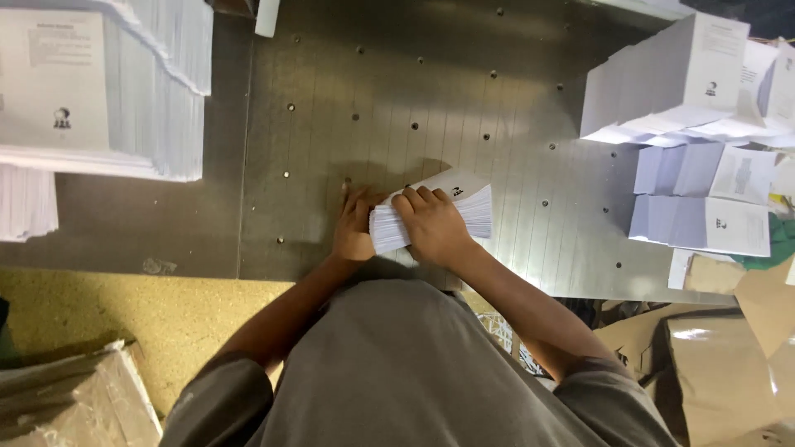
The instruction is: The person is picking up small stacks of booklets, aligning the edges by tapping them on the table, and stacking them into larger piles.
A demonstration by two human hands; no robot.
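Single head-worn view, aimed almost straight down over the wearer's grey-shirted torso. The metal table is seen at arm's length, filling the upper frame; the floor is caught along the bottom edge. No second view, so nothing is shared.

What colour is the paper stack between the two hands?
White, with a small dark mark on top; the paper stack shows in the head view.
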